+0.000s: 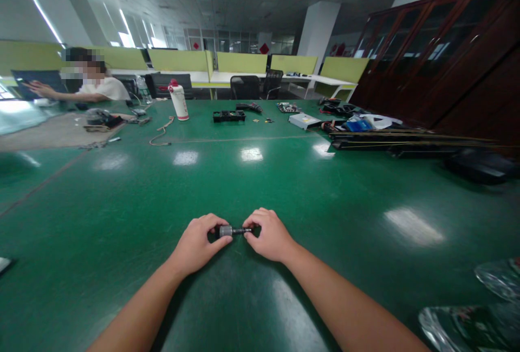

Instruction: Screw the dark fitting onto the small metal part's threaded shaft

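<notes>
Left hand (pixel 202 241) pinches the thick grey end of a small cylindrical metal part (pixel 226 230); right hand (pixel 268 234) grips its thin shaft, finger contact partly hidden. Part lies sideways above the green table (pixel 325 200); whether it touches the surface is unclear. White bottle (pixel 179 102) upright beyond, left. Person (pixel 103 89) seated far left.

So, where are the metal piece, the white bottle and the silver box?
Metal piece (pixel 226 230): head view, on its thick grey part.
White bottle (pixel 180 104): head view, middle of its body.
Silver box (pixel 304 119): head view, on its top.
</notes>
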Demonstrator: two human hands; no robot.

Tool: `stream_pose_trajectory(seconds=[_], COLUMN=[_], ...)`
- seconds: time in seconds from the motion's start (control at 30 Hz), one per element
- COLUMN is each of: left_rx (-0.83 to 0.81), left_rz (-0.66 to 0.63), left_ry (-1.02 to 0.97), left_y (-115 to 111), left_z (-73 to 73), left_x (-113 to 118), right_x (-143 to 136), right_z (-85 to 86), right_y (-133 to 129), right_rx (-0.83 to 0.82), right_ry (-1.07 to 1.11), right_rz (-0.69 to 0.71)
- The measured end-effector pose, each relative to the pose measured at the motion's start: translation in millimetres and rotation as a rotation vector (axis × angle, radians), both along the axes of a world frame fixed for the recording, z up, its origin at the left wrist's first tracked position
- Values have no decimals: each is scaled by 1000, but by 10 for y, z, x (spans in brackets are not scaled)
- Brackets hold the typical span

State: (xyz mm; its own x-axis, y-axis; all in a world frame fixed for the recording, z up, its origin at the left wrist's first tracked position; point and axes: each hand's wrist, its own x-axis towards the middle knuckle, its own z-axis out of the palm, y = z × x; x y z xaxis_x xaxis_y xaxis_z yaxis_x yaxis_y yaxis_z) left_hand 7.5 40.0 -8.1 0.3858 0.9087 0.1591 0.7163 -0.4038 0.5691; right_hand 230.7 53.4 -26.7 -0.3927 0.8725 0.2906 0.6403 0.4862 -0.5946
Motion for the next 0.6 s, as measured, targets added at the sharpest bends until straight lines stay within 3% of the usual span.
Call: stream_pose_trajectory(seconds=[0.3,0.6], left_rx=[5,-26], left_rz=[3,28], left_ry=[-2,-13], left_y=[-2,-7], left_z=[-7,19], left_x=[-3,6], right_x=[32,61], right_z=[0,29], right_y=[17,12], right_rx=[-25,-66], right_ry=[-6,-28], right_rz=[-15,-135])
